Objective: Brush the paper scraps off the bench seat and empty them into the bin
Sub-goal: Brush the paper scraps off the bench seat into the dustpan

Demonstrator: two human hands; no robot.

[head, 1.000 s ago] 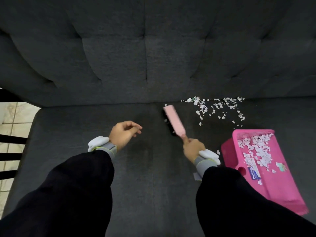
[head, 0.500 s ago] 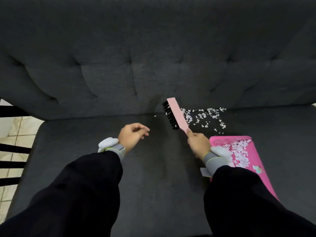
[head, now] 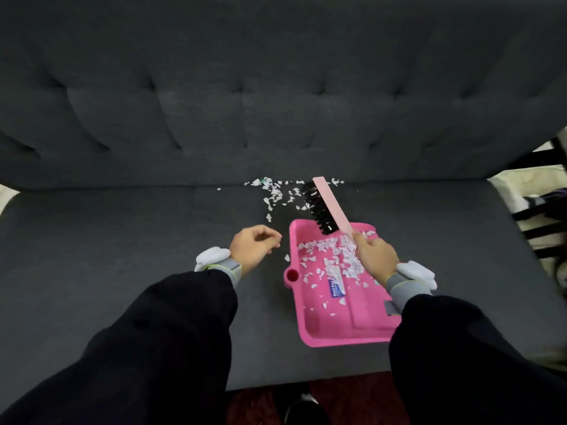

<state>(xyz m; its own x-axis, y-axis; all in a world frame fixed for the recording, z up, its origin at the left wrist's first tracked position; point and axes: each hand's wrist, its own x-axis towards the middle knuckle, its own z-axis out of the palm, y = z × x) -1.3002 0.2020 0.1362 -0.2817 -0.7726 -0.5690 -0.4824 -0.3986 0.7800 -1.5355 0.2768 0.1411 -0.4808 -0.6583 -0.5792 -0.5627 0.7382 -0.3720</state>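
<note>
A pink pan [head: 295, 302] lies toward the seat's [head: 122, 256] front edge. The left hand [head: 253, 250] is loosely curled, holding nothing; the right hand [head: 376, 259] grips the brush [head: 328, 205], bristles among scraps [head: 275, 194] along the seat's back edge.

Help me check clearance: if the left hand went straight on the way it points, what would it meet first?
Probably the dustpan, at its left wall: the left hand points rightward at it. A lone scrap lies between, perhaps off-line.
</note>
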